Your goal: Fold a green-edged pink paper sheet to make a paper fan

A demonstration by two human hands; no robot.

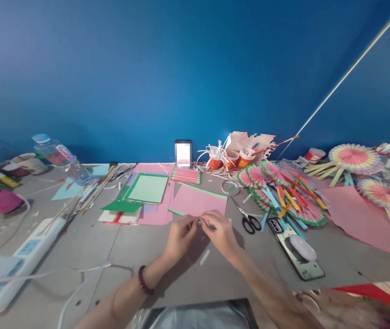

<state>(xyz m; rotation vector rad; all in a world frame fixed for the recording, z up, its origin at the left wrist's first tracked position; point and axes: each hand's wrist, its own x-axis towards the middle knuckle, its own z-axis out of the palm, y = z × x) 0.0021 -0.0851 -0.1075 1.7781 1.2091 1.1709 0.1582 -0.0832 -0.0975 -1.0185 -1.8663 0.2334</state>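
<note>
My left hand (180, 236) and my right hand (219, 231) meet at the near edge of a pink paper sheet with a green border (198, 199). Both pinch that edge with fingers pressed together, folding it into a narrow strip. A dark bead bracelet (144, 280) circles my left wrist. A small white paper scrap (204, 257) lies on the grey table (113, 246) just below my hands. Black-handled scissors (249, 219) lie right of my right hand.
Stacked green and pink sheets (146, 188) and a pleated strip (186, 176) lie ahead. Finished paper fans (280, 187) pile at right, beside a phone (296, 249) with a white mouse. A propped phone (183, 154), paper cups (231, 159), a bottle (60, 155) and a power strip (20, 256) surround.
</note>
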